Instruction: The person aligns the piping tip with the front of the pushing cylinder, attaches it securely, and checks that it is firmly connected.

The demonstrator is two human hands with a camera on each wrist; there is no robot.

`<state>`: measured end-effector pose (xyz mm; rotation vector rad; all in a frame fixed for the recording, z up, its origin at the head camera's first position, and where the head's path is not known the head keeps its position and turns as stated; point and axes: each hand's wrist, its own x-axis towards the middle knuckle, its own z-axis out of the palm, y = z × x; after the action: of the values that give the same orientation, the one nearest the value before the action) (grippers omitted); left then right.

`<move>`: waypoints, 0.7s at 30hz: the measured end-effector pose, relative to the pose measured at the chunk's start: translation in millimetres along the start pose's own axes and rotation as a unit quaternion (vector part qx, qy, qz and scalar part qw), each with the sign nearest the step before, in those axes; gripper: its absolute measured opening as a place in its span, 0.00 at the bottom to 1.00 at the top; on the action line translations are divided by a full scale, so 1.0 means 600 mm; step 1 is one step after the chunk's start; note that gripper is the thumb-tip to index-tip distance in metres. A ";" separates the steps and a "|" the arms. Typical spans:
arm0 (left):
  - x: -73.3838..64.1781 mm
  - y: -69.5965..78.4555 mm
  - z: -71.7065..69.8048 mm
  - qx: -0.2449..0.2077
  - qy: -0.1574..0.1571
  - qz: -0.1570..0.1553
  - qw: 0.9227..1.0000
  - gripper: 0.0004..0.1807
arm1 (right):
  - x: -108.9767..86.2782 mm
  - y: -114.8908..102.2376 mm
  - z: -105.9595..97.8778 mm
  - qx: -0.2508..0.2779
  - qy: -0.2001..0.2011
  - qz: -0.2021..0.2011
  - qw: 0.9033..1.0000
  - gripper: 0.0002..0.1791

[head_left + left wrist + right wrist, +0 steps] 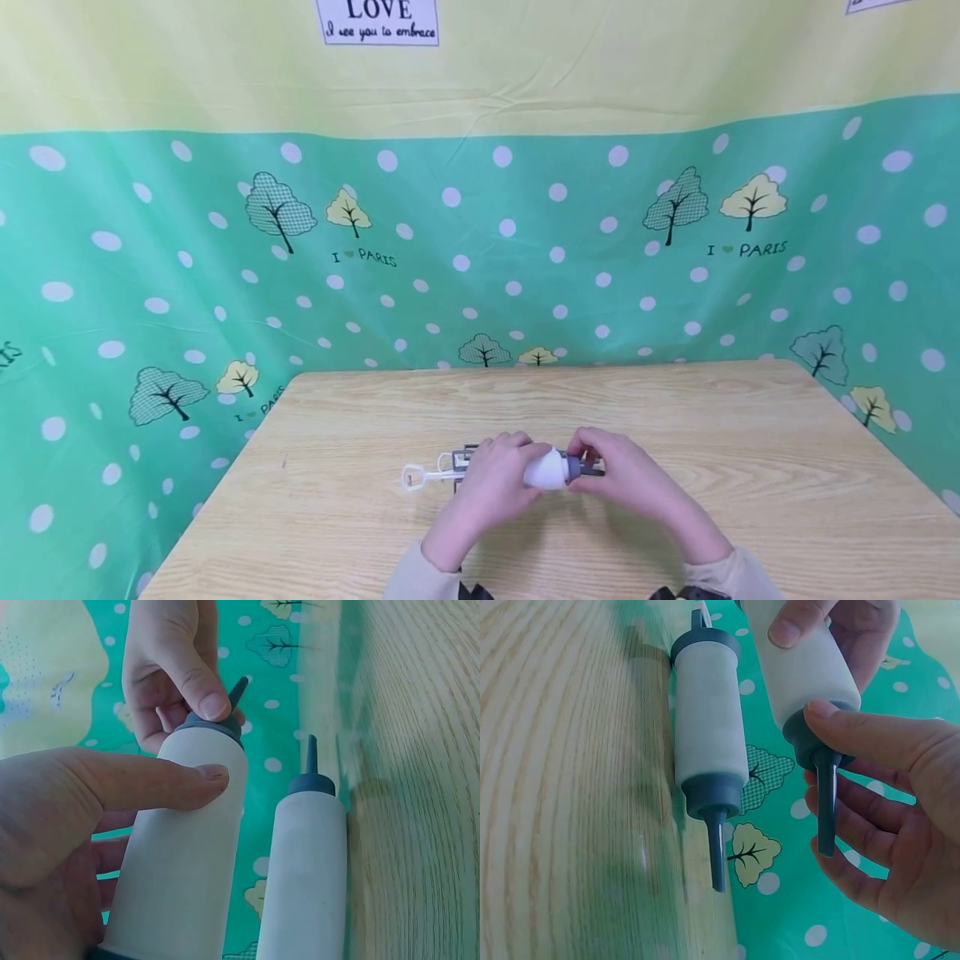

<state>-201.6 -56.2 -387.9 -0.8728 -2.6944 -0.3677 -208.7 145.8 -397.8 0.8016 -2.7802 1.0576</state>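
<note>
My left hand [498, 475] grips the white barrel of a large syringe [180, 840], its thumb lying along the barrel. At the syringe's front end my right hand [630, 475] pinches the grey nozzle cap [802, 742] between thumb and fingers; the thin grey nozzle [826, 806] sticks out past them. A second syringe [711, 720], white with grey ends and a similar nozzle, lies on the table alongside the held one. White ring handle [413, 477] and grey grips [460, 460] show left of my left hand in the head view, where the hands cover most of both syringes.
The wooden table [352, 425] reaches back to a green and yellow curtain [525, 275] with dots and trees. Both hands work near the middle of the tabletop.
</note>
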 end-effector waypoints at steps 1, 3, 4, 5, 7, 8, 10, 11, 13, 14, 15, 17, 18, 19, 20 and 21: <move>0.000 0.000 -0.001 0.002 -0.002 0.001 1.000 0.26 | -0.001 0.000 -0.001 0.004 -0.002 0.001 1.000 0.14; 0.001 0.001 -0.001 0.003 -0.004 -0.002 1.000 0.26 | -0.002 0.001 -0.003 0.009 -0.005 -0.002 1.000 0.13; 0.001 0.002 -0.001 0.004 -0.005 -0.004 1.000 0.26 | -0.002 0.002 -0.004 0.013 -0.007 -0.005 1.000 0.12; 0.001 0.002 -0.002 0.006 -0.006 -0.005 1.000 0.26 | -0.002 0.002 -0.005 0.015 -0.009 -0.009 1.000 0.12; 0.001 0.003 -0.003 0.008 -0.005 -0.008 1.000 0.26 | -0.002 0.002 -0.006 0.021 -0.013 -0.011 1.000 0.11; 0.000 0.003 -0.003 0.008 -0.005 -0.009 1.000 0.27 | -0.002 0.002 -0.005 0.022 -0.016 -0.011 1.000 0.11; -0.001 0.003 -0.003 0.009 -0.005 -0.011 1.000 0.27 | -0.003 0.001 -0.005 0.026 -0.022 -0.005 0.999 0.11; -0.001 0.003 -0.004 0.008 -0.004 -0.011 1.000 0.27 | -0.003 0.001 -0.005 0.027 -0.024 0.001 0.999 0.11; -0.001 0.003 -0.005 0.008 -0.004 -0.013 1.000 0.27 | -0.003 0.000 -0.004 0.028 -0.029 0.010 0.999 0.11; -0.001 0.003 -0.006 0.008 -0.004 -0.014 1.000 0.28 | -0.003 0.000 -0.004 0.028 -0.031 0.011 0.999 0.11; -0.001 0.003 -0.006 0.008 -0.004 -0.015 1.000 0.28 | -0.002 -0.001 -0.004 0.028 -0.032 0.012 0.999 0.13; -0.001 0.003 -0.008 0.007 -0.005 -0.015 1.000 0.28 | -0.002 -0.001 -0.005 0.029 -0.033 0.010 0.999 0.16; -0.001 0.003 -0.008 0.007 -0.006 -0.016 1.000 0.28 | -0.002 -0.002 -0.005 0.030 -0.034 0.009 0.999 0.18; -0.001 0.003 -0.009 0.006 -0.006 -0.016 1.000 0.28 | -0.003 -0.002 -0.005 0.031 -0.035 0.009 0.999 0.19; -0.001 0.002 -0.009 0.004 -0.006 -0.016 1.000 0.28 | -0.003 -0.002 -0.006 0.032 -0.035 0.008 0.999 0.20; -0.001 0.002 -0.010 0.002 -0.005 -0.016 1.000 0.28 | -0.003 -0.003 -0.007 0.033 -0.034 0.007 0.999 0.21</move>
<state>-199.1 -57.6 -382.7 -0.8338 -2.7209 -0.3642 -206.9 148.1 -394.1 0.8420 -2.8243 1.1527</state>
